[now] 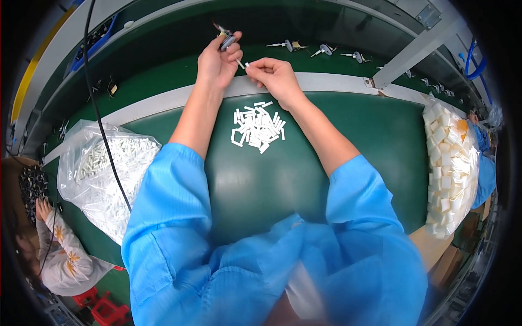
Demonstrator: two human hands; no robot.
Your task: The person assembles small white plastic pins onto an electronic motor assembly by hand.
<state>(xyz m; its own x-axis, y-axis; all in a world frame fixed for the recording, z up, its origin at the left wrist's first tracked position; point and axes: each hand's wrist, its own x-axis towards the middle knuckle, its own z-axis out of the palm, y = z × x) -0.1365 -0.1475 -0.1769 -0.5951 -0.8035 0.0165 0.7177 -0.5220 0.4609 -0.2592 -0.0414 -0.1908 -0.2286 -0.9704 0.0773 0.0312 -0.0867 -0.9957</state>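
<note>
My left hand [213, 66] is closed round a small round grey motor [227, 42] with thin wires on top, held above the pale rail at the far edge of the table. A thin white shaft [240, 63] points from it toward my right hand [276, 77]. Thumb and fingertips of that hand pinch a short white tube [248, 65], close to the shaft's end; whether the two touch, I cannot tell. Below my hands, between my forearms, a loose pile of similar white tubes [258, 128] lies on the green tabletop [261, 185].
A clear bag of white tubes [117, 163] lies at left, crossed by a black cable [100, 119]. At right stands a bag of cream blocks [447, 157]. Beyond the rail [326, 82], several motors [324, 50] lie near a metal post [418, 49]. A co-worker's hand [43, 208] shows far left.
</note>
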